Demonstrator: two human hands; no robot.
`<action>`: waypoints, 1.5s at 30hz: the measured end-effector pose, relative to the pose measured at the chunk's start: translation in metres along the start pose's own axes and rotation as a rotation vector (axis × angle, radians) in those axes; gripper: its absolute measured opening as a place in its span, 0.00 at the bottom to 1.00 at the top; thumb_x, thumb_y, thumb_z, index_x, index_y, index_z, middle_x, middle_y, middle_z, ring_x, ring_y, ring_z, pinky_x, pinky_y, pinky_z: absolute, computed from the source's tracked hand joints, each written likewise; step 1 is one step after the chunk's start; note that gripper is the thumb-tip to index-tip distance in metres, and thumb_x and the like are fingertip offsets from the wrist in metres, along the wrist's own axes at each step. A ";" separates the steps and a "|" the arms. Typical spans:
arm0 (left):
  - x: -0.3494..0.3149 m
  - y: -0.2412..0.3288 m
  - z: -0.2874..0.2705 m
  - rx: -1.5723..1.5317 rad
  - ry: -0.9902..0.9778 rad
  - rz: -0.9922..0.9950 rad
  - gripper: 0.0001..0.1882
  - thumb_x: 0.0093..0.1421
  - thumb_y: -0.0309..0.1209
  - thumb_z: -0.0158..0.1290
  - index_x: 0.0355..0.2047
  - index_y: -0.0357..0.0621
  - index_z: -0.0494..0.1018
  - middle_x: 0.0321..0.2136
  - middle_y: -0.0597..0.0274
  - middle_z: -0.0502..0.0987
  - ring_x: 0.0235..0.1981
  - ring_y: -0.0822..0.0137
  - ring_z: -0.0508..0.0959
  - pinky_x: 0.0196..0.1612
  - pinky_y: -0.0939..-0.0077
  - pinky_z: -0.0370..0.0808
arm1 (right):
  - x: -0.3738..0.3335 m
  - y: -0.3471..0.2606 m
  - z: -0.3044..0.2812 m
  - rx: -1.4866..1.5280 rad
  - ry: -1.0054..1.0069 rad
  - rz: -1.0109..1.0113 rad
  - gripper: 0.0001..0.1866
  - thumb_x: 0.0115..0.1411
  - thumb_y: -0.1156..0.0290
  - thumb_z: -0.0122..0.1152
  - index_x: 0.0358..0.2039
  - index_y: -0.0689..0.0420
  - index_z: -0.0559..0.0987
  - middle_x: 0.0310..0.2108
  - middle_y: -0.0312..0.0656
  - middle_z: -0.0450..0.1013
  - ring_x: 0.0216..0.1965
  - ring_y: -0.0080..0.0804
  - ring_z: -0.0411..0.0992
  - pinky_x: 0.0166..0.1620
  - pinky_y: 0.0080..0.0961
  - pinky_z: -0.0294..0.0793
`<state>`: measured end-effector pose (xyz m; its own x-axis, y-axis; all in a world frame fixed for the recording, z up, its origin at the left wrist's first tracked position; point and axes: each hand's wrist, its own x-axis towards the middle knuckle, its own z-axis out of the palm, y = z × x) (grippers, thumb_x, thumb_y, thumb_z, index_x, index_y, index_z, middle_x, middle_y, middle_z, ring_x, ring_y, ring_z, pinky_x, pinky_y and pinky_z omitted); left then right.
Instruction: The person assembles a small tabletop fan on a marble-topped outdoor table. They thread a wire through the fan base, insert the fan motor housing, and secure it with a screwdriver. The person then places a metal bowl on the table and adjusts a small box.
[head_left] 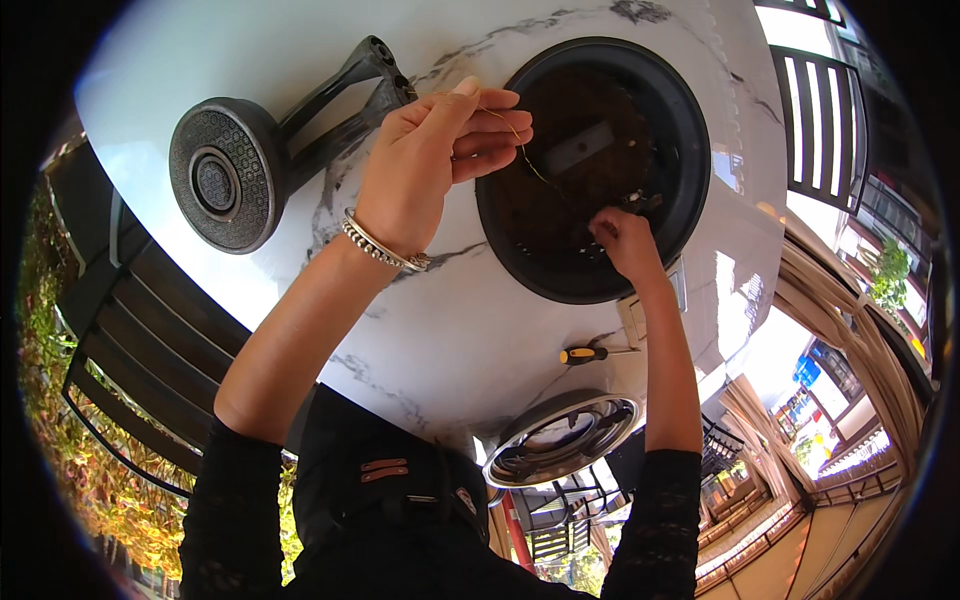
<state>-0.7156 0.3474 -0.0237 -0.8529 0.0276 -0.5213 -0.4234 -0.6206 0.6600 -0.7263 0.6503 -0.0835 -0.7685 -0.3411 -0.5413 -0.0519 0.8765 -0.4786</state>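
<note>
My left hand (432, 150) is raised over the left rim of a round black basin (692, 150), thumb against the index side and the other fingers loosely curled. From it a thin golden strand (527, 152), like fine wire or chain, hangs down over the basin. Inside the basin, low on its right side, my right hand (630, 245) has its fingertips pressed together; what they hold is hidden. Close to those fingers lies a small dark item with shiny parts (640, 200). The basin's inside looks dark brown, with a greyish flat bar shape (580, 148) and pale specks.
Left of the basin, a dark grey piece with a round textured disc (215, 185) and forked arm rests on the white marbled table (390, 355). A yellow-and-black screwdriver (583, 355) and a shiny metal bowl (560, 440) are nearer me. Slatted chairs (150, 340) stand around.
</note>
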 end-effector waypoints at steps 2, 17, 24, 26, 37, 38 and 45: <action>-0.004 -0.004 0.001 0.034 0.003 0.007 0.21 0.64 0.40 0.40 0.42 0.33 0.71 0.36 0.50 0.77 0.40 0.61 0.78 0.44 0.73 0.75 | -0.001 0.000 0.001 -0.050 -0.012 -0.008 0.03 0.49 0.79 0.58 0.27 0.60 0.76 0.24 0.49 0.73 0.26 0.46 0.73 0.31 0.29 0.71; -0.012 -0.026 -0.007 0.121 -0.022 0.131 0.20 0.64 0.41 0.44 0.40 0.34 0.73 0.30 0.58 0.77 0.34 0.71 0.77 0.38 0.81 0.74 | 0.000 0.004 0.007 -0.155 -0.072 -0.040 0.04 0.48 0.77 0.57 0.26 0.56 0.78 0.24 0.46 0.74 0.29 0.45 0.73 0.33 0.33 0.72; -0.007 -0.032 -0.010 0.101 -0.014 0.171 0.17 0.63 0.37 0.46 0.40 0.33 0.73 0.31 0.59 0.77 0.34 0.71 0.77 0.40 0.81 0.75 | 0.003 0.007 0.006 -0.116 -0.075 0.015 0.02 0.49 0.75 0.58 0.26 0.56 0.78 0.24 0.47 0.74 0.28 0.44 0.73 0.32 0.31 0.71; -0.005 -0.035 -0.012 0.111 -0.010 0.203 0.16 0.62 0.37 0.47 0.40 0.34 0.73 0.31 0.60 0.77 0.34 0.72 0.77 0.40 0.80 0.75 | 0.004 0.008 0.006 0.010 -0.055 0.029 0.02 0.49 0.74 0.58 0.26 0.56 0.77 0.23 0.47 0.74 0.28 0.44 0.73 0.32 0.31 0.71; -0.004 -0.051 -0.026 0.196 0.005 0.231 0.11 0.59 0.29 0.50 0.39 0.33 0.73 0.32 0.61 0.77 0.34 0.74 0.76 0.41 0.81 0.75 | 0.004 0.001 0.001 -0.196 -0.165 0.051 0.02 0.49 0.74 0.58 0.26 0.56 0.76 0.23 0.47 0.73 0.28 0.45 0.73 0.32 0.33 0.72; -0.004 -0.052 -0.028 0.194 0.011 0.230 0.11 0.59 0.28 0.51 0.39 0.33 0.73 0.32 0.61 0.77 0.34 0.73 0.76 0.41 0.81 0.75 | 0.005 0.001 0.000 -0.148 -0.173 0.045 0.02 0.49 0.74 0.58 0.26 0.56 0.76 0.23 0.47 0.73 0.28 0.45 0.73 0.32 0.33 0.72; -0.003 -0.060 -0.034 0.221 -0.023 0.381 0.09 0.57 0.24 0.52 0.36 0.31 0.74 0.32 0.59 0.77 0.33 0.72 0.76 0.38 0.82 0.74 | 0.009 0.003 -0.003 -0.209 -0.180 0.039 0.03 0.49 0.75 0.59 0.25 0.57 0.76 0.22 0.46 0.74 0.27 0.42 0.74 0.31 0.30 0.71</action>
<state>-0.6776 0.3576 -0.0804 -0.9663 -0.1523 -0.2075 -0.1298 -0.4076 0.9039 -0.7350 0.6513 -0.0875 -0.6481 -0.3437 -0.6796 -0.1693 0.9350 -0.3115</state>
